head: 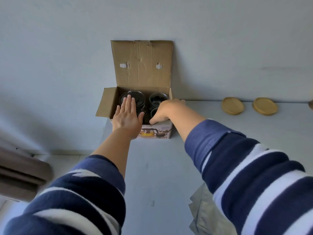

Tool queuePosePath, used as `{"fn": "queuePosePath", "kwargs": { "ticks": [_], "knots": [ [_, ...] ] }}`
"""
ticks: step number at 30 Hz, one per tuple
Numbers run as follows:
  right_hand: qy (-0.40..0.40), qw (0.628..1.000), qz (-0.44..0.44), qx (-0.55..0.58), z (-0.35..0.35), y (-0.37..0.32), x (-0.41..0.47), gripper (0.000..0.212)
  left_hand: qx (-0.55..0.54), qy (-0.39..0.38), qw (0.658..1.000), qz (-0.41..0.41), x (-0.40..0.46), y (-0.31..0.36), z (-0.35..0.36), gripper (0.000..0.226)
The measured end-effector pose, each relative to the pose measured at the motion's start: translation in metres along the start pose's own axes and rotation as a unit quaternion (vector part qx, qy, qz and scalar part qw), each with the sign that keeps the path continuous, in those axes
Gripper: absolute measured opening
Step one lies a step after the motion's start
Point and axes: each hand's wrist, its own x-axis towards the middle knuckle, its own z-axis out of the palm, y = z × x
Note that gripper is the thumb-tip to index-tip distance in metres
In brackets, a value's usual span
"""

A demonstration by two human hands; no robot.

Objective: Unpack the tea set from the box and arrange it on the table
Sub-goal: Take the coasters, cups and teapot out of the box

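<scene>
An open cardboard box [142,65] stands at the far left corner of the white table [160,167], its lid up against the wall. Inside on the left is a glass teapot [138,99] with a dark lid; on the right are glass cups [157,97]. My left hand [127,116] hovers flat and open over the teapot, fingers together, holding nothing. My right hand [164,111] rests on the box's right front rim, thumb on the front wall, fingers over the right edge. Two round wooden coasters [232,106] [265,106] lie on the table to the right, near the wall.
A crumpled grey wrapper [201,211] lies on the table near the front, under my right sleeve. The table's left edge runs down from the box; beyond it are the floor and a brown piece of furniture [20,173]. A white wall stands close behind the box.
</scene>
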Motion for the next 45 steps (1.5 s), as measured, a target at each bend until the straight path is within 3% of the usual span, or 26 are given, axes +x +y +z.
{"fn": "queuePosePath", "kwargs": {
  "ticks": [11,19,23,30,33,38,41,45],
  "knots": [
    [0.019,0.998,0.062,0.016,0.006,-0.016,0.001,0.084,-0.003,-0.006,1.000,0.003,0.000,-0.002,0.000,0.065],
    [0.151,0.983,0.025,0.099,0.012,-0.004,-0.003,0.105,0.014,-0.017,1.000,0.004,0.000,-0.002,-0.001,0.064],
    [0.154,0.937,-0.001,0.314,0.001,0.014,-0.011,0.109,0.025,-0.029,0.999,-0.003,0.000,0.000,-0.002,0.065],
    [0.215,0.845,-0.008,0.490,0.011,0.071,-0.030,0.090,0.044,-0.040,0.998,-0.038,0.000,0.011,-0.010,0.065],
    [0.241,0.837,0.017,0.490,0.029,0.104,-0.034,0.083,0.010,-0.006,0.999,-0.051,0.003,0.040,-0.016,0.066],
    [0.254,0.821,0.082,0.505,0.065,0.165,-0.033,0.076,-0.029,0.021,0.998,0.051,0.004,0.131,-0.019,0.062],
    [0.236,0.820,0.120,0.507,0.090,0.201,-0.030,0.078,-0.004,-0.011,0.993,0.118,-0.007,0.186,-0.002,0.062],
    [0.213,0.820,0.154,0.509,0.124,0.245,-0.028,0.085,-0.002,-0.111,0.981,0.158,-0.029,0.239,0.042,0.063]
  ]
}}
